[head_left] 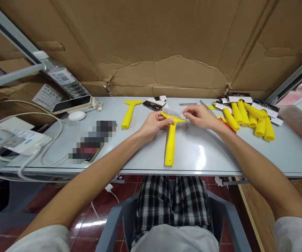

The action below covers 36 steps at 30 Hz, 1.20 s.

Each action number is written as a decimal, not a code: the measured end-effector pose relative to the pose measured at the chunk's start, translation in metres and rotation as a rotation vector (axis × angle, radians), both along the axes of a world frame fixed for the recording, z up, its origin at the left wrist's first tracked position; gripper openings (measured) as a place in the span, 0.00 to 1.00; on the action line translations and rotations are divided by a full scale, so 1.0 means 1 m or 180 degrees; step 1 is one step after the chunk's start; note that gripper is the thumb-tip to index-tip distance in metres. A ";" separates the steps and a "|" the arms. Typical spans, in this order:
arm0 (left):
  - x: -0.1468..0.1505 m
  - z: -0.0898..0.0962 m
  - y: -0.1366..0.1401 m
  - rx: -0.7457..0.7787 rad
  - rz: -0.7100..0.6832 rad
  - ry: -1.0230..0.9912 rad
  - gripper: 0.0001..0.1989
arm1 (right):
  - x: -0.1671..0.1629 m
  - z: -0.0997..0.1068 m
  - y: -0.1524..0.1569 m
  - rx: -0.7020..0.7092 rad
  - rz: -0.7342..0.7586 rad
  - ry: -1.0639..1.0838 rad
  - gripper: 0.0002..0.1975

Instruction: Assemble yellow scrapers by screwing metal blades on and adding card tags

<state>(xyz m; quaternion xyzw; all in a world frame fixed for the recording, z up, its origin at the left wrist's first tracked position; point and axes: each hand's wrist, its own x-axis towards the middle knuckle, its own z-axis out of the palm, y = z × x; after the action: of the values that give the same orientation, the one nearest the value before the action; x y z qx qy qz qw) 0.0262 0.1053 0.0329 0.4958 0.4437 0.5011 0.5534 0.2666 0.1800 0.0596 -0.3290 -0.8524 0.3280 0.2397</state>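
Observation:
A yellow scraper (170, 147) with a T-shaped head lies in front of me, its handle pointing toward me. My left hand (153, 125) is closed on the left side of its head, thumb over the yellow plastic. A grey metal blade (174, 112) lies along the head's far edge. My right hand (197, 116) pinches at the blade's right end; whatever its fingertips hold is too small to make out. Several small screws (187, 126) lie just right of the scraper. Beside my right wrist is a red-handled screwdriver (227, 124), partly covered by my forearm.
Another yellow scraper handle (130, 113) lies to the left, near a black-and-white card (155, 103). A loose blade (188, 104) is farther back. Several packaged yellow scrapers (253, 119) are piled right. Left are a phone (94, 141), cables, a power strip (22, 140) and a bottle (64, 77).

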 end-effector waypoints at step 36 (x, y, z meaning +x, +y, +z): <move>0.001 -0.004 0.000 0.0217 0.0136 0.0004 0.21 | -0.010 -0.010 -0.004 -0.0074 -0.0129 0.0610 0.20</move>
<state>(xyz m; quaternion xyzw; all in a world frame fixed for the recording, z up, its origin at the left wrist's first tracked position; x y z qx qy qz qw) 0.0270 0.1056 0.0292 0.5051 0.4372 0.5273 0.5251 0.2570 0.1758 0.0499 -0.3161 -0.8149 0.3630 0.3229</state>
